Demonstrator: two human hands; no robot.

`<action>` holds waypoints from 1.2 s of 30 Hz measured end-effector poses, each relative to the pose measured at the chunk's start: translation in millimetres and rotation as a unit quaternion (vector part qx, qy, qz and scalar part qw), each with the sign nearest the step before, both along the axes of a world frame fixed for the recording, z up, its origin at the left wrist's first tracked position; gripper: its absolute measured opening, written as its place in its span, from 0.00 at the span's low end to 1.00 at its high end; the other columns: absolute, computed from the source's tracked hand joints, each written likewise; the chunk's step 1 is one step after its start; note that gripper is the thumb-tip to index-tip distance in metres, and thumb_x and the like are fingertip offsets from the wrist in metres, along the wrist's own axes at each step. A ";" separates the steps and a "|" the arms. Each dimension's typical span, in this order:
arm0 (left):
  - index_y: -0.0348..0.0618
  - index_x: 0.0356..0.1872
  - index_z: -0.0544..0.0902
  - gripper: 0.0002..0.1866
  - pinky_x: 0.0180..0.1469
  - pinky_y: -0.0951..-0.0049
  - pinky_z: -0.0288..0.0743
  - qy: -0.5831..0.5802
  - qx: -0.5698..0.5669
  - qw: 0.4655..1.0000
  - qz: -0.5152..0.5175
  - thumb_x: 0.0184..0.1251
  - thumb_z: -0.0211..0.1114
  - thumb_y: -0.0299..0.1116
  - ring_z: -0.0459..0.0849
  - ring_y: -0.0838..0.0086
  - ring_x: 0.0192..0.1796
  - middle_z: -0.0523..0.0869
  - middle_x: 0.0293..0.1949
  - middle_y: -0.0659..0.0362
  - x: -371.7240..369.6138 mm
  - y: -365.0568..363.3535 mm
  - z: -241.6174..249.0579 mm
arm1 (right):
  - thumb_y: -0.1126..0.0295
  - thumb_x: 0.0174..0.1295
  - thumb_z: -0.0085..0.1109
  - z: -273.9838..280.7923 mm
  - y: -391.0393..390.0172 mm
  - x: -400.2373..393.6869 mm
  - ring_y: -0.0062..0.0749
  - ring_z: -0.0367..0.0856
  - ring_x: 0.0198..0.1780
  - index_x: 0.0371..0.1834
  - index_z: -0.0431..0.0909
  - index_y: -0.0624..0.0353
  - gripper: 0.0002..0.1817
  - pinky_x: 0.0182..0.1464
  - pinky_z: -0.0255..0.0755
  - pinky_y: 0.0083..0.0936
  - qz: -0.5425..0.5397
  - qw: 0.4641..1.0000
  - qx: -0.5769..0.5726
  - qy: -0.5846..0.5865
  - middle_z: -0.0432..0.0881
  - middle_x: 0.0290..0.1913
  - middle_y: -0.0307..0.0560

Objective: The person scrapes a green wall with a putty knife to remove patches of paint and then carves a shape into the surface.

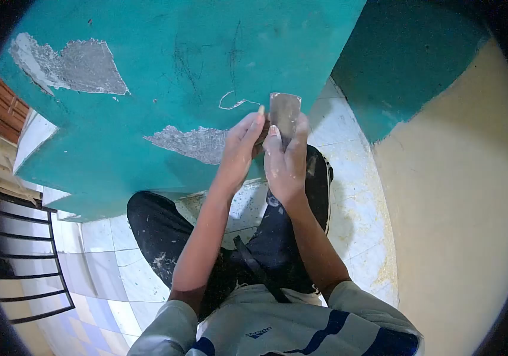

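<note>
My right hand (285,163), dusted with white, is closed round a putty knife (287,114) whose broad, worn blade points up, away from me. The thumb presses on the blade's lower part. Close beside it, my left hand (239,148) is closed with its thumb up. A small pale tip shows at that thumb, and whatever its fingers hold is hidden. Ahead of both hands stands a teal wall (147,77). A thin, pale, curved outline (234,105) marks its paint near my left fingertips. Left of my hands is a bare grey patch (191,143) with ragged edges.
A larger peeled patch (81,65) lies at upper left of the wall. Black metal bars (25,257) stand at far left. My dark, paint-spotted trouser legs (156,234) are bent over pale floor tiles (355,190). A cream wall (450,196) rises at right.
</note>
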State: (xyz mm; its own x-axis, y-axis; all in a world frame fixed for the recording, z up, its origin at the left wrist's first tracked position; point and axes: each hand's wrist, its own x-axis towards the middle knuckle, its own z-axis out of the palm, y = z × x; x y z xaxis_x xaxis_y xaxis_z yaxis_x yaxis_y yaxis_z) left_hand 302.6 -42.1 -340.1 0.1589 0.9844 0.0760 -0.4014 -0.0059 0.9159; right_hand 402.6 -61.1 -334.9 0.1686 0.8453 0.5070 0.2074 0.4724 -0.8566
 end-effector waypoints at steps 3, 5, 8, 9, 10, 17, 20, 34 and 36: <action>0.40 0.50 0.80 0.18 0.44 0.79 0.73 -0.091 -0.016 0.994 -0.062 0.79 0.54 0.45 0.78 0.85 0.43 0.83 0.42 0.66 2.2 13.0 1.3 | 0.74 0.71 0.48 9.3 -4.8 -4.3 0.50 0.76 0.56 0.69 0.54 0.66 0.25 0.61 0.68 0.39 -0.022 0.998 -0.057 -0.024 0.72 0.57 0.64; 0.39 0.49 0.80 0.17 0.44 0.80 0.73 -0.127 -0.026 0.988 -0.079 0.78 0.56 0.44 0.78 0.85 0.41 0.83 0.41 0.66 7.3 15.0 -1.4 | 0.74 0.72 0.48 6.8 -4.9 -4.6 0.53 0.77 0.56 0.69 0.55 0.67 0.25 0.59 0.69 0.39 -0.040 0.997 -0.037 -0.056 0.72 0.57 0.66; 0.38 0.48 0.80 0.18 0.43 0.81 0.74 -0.158 -0.032 0.984 -0.077 0.78 0.56 0.45 0.80 0.84 0.40 0.84 0.40 0.64 14.7 14.4 -8.6 | 0.74 0.72 0.48 -3.0 1.3 -4.2 0.62 0.80 0.47 0.67 0.59 0.64 0.22 0.48 0.73 0.43 -0.099 0.980 0.106 -0.138 0.76 0.50 0.68; 0.39 0.48 0.80 0.18 0.43 0.80 0.74 -0.186 -0.032 0.979 -0.078 0.78 0.56 0.45 0.80 0.83 0.40 0.84 0.40 0.63 16.8 13.8 -9.6 | 0.75 0.72 0.48 -4.1 1.5 -3.5 0.63 0.80 0.44 0.67 0.60 0.63 0.21 0.45 0.74 0.44 -0.095 0.976 0.123 -0.152 0.77 0.47 0.68; 0.39 0.48 0.80 0.18 0.43 0.80 0.74 -0.212 -0.031 0.974 -0.078 0.78 0.55 0.45 0.81 0.82 0.40 0.84 0.40 0.63 17.8 12.8 -10.7 | 0.75 0.71 0.48 -5.2 1.7 -2.8 0.65 0.81 0.42 0.66 0.62 0.62 0.21 0.42 0.75 0.45 -0.091 0.972 0.140 -0.165 0.79 0.45 0.68; 0.40 0.50 0.78 0.20 0.43 0.78 0.76 -0.279 -0.046 0.956 -0.074 0.78 0.55 0.48 0.82 0.79 0.41 0.84 0.41 0.61 27.9 12.6 -12.0 | 0.76 0.69 0.50 9.4 1.5 3.6 0.60 0.81 0.41 0.67 0.64 0.61 0.23 0.42 0.75 0.45 -0.073 0.966 0.088 -0.230 0.79 0.43 0.66; 0.40 0.50 0.77 0.20 0.43 0.72 0.78 -0.278 -0.042 0.957 -0.076 0.77 0.55 0.50 0.82 0.75 0.40 0.82 0.39 0.59 27.2 21.4 -15.6 | 0.77 0.66 0.51 21.8 3.3 4.3 0.61 0.81 0.41 0.69 0.62 0.56 0.26 0.43 0.75 0.44 -0.028 0.972 0.066 -0.224 0.79 0.43 0.64; 0.43 0.45 0.75 0.18 0.40 0.67 0.76 -0.280 -0.042 0.955 -0.090 0.75 0.57 0.49 0.79 0.69 0.38 0.79 0.37 0.59 25.6 24.6 -16.7 | 0.79 0.61 0.53 4.8 12.4 1.5 0.61 0.82 0.40 0.65 0.63 0.61 0.27 0.39 0.79 0.46 -0.070 0.958 0.049 -0.273 0.79 0.46 0.66; 0.44 0.45 0.74 0.17 0.42 0.66 0.76 -0.299 -0.036 0.947 -0.109 0.75 0.56 0.48 0.78 0.69 0.38 0.78 0.37 0.60 28.3 24.7 -20.2 | 0.79 0.60 0.53 3.4 10.7 3.3 0.61 0.82 0.40 0.65 0.63 0.60 0.27 0.39 0.79 0.46 -0.085 0.949 0.052 -0.299 0.79 0.46 0.66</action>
State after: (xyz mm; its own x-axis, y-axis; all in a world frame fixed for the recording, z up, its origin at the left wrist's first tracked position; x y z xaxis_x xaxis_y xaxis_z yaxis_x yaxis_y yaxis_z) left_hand 330.9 -17.5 -360.4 0.3085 0.9394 0.1497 -0.8331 0.1909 0.5191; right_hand 405.9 -50.5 -331.5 -0.0460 0.7720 0.6340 0.7223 0.4641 -0.5127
